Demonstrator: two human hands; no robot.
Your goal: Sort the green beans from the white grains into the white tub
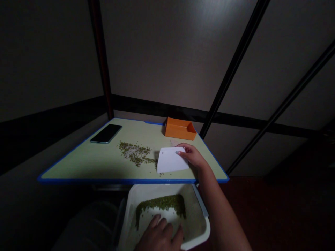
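My right hand (190, 154) pinches the upper right corner of a flat white scraper (171, 161) with a small hole in one corner. The scraper stands tilted on the pale green tabletop (86, 162), with small green grains (134, 152) spread to its left and a few at its lower edge. Below the table's front edge, my left hand (161, 235) reaches into a white plastic tub (197, 223), fingers apart, nothing visible in them. A band of green grains (164, 202) lies along the tub's far side, just beyond my fingertips.
A phone (106, 134) lies at the table's left side. An orange open box (180, 129) stands at the back right corner. The table has a raised-looking blue edge (131, 181), and dark-framed panels (162, 52) rise behind it.
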